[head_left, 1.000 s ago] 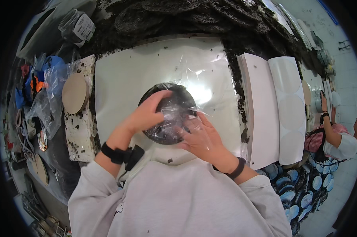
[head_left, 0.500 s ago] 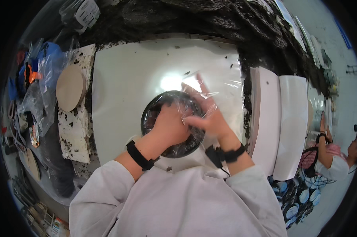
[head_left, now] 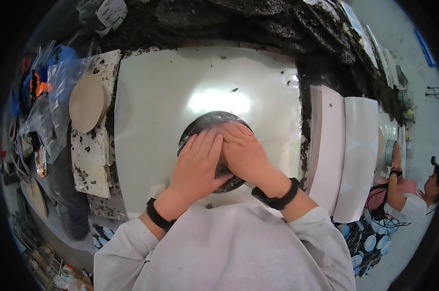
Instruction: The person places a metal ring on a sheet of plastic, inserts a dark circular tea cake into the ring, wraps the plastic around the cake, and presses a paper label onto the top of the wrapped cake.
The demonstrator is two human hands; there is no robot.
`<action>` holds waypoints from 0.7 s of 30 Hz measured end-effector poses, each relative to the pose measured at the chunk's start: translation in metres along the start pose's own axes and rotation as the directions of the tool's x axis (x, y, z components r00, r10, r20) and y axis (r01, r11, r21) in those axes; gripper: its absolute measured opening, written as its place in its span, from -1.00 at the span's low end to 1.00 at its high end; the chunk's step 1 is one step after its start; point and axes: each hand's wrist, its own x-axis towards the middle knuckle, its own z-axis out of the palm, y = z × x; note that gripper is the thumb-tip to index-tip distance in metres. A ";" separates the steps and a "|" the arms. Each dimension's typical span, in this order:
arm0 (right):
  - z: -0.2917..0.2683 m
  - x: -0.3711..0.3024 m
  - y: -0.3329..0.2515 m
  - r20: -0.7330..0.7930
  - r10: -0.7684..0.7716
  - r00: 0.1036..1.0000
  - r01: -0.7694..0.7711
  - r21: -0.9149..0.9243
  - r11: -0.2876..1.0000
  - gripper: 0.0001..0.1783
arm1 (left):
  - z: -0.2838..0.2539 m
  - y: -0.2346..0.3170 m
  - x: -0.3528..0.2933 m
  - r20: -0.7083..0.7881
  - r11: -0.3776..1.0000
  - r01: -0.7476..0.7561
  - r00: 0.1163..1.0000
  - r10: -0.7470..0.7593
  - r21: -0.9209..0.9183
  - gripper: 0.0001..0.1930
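Note:
A round black dish-like thing (head_left: 195,127) covered in clear, shiny plastic film lies on the pale sheet (head_left: 149,111) in front of me. My left hand (head_left: 195,164) rests flat on its left part, fingers stretched out and held side by side. From the right, my right hand (head_left: 246,153) presses flat on it, its fingertips by those of the left hand near the middle. Neither hand grips anything. Under the palms, most of the film and whatever it covers is hidden.
On the left, a brown round disc (head_left: 87,104) lies on a stained white board (head_left: 91,165), beside clear plastic bags (head_left: 54,121). Dark crumbly material (head_left: 200,24) covers the far side. At right are a stack of pale sheets (head_left: 327,150), a label strip (head_left: 360,155) and another person (head_left: 406,194).
My right hand, raised with the clear film at its fingers, has come down flat onto the black thing. My left hand has turned from bent inside it to flat on top.

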 end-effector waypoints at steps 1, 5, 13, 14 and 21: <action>-0.014 -0.004 -0.002 0.040 0.037 0.999 -0.042 0.133 0.990 -0.68 | 0.000 -0.002 0.000 -0.013 1.000 0.005 1.000 -0.005 0.000 -0.21; -0.024 -0.034 -0.016 0.137 0.000 0.991 0.005 -0.034 0.999 -0.71 | 0.011 -0.001 0.007 0.179 0.989 -0.001 0.983 -0.026 0.150 -0.37; -0.127 -0.188 0.106 -0.545 0.431 0.719 -0.685 -0.452 0.571 -0.16 | 0.017 -0.004 -0.006 0.199 0.931 0.066 0.969 -0.146 0.360 -0.44; -0.156 -0.269 0.158 -0.678 0.461 0.572 -0.820 -0.481 0.311 -0.10 | 0.018 0.004 0.004 0.200 0.944 0.012 0.976 -0.082 0.330 -0.44; -0.192 -0.285 0.084 -0.127 0.843 0.522 -0.800 0.269 0.536 -0.48 | 0.024 -0.004 -0.004 0.193 0.928 -0.030 0.980 -0.045 0.371 -0.43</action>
